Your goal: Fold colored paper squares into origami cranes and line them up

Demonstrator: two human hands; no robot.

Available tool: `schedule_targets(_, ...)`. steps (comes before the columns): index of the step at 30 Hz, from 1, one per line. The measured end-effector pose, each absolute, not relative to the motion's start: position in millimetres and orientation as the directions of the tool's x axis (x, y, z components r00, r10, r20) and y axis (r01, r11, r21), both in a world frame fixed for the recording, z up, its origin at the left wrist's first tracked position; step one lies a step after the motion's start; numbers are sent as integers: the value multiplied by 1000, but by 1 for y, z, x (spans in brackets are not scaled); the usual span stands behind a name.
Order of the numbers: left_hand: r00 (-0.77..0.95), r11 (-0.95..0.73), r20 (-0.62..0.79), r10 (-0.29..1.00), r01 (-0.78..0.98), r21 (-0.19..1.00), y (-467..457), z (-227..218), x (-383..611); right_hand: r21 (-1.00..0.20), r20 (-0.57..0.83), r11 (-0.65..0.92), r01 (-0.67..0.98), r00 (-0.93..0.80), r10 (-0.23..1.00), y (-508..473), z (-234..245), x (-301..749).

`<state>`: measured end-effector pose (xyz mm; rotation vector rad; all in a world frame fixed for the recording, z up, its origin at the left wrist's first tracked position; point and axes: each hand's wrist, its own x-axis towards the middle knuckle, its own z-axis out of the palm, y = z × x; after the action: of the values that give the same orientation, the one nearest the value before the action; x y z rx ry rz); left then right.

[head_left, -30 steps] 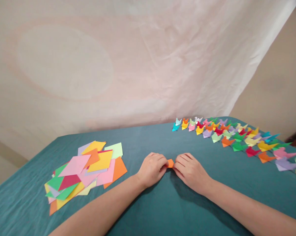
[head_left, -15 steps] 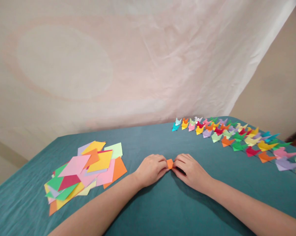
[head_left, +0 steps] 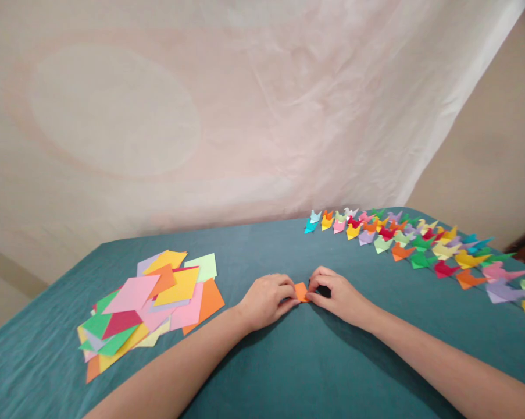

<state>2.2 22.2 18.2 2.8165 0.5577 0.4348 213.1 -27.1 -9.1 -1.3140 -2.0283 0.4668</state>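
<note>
A small folded piece of orange paper [head_left: 301, 292] lies between my two hands, low over the middle of the table. My left hand [head_left: 271, 299] pinches its left side, thumb in front and fingers curled behind. From the other side, my right hand [head_left: 338, 297] holds its right corner between thumb and index finger, with a dark gap showing inside the curl of the fingers. Parts of the paper's edges are hidden under the fingertips.
Left of my hands lies a loose pile of coloured paper squares [head_left: 134, 295]. Rows of folded paper birds [head_left: 423, 244] in many colours stand at the right. Everything rests on a dark teal tablecloth [head_left: 262, 372], with a pale hanging cloth [head_left: 245, 116] behind.
The orange paper shows a wider, squarer shape than before. My right hand's fingers have shifted and curl more openly around its right corner. My left hand has hardly moved.
</note>
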Motion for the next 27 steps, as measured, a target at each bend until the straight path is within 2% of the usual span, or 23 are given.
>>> schedule_targets(12, 780, -783, 280, 559, 387, 487, 21, 10, 6, -619, 319, 456, 639, -326, 890, -24, -6, 216)
schedule_targets(16, 772, -773, 280, 571, 390, 501, 21, 9, 7, -627, 305, 458, 630, -343, 888, -24, -4, 216)
schedule_targets(27, 757, -763, 283, 589, 407, 502, 19, 9, 8, -549, 314, 515, 658, -409, 857, -25, -2, 217)
